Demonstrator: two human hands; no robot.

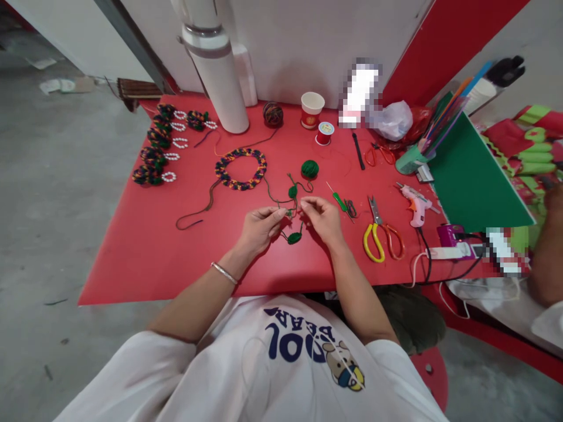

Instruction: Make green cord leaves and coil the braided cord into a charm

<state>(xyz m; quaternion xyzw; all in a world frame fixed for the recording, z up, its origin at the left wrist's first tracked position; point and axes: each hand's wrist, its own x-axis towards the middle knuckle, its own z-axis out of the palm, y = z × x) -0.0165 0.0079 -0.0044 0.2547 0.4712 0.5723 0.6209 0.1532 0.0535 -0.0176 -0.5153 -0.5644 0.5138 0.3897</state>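
Note:
Both hands meet above the red table, fingertips pinched. My left hand [263, 227], with a bracelet on its wrist, is closed on green yarn [289, 213]. My right hand [323, 219] pinches close beside it, apparently on a strand of the same yarn. Two small green crocheted leaves lie on strands around the fingers: an upper leaf [292, 191] just beyond them and a lower leaf [294, 238] on the near side. Farther off sits a green yarn ball [309, 169]. To the left lies a multicoloured crocheted ring [241, 169] with loose yarn tails.
Scissors [376, 230], a green-handled crochet hook [339, 201] and a pink glue gun [417, 206] lie right. Behind stand a paper cup [312, 109], a red thread spool [324, 134] and a dark yarn ball [272, 114]. Crocheted pieces [152, 157] line the left edge. Another person's arm [546, 252] shows far right.

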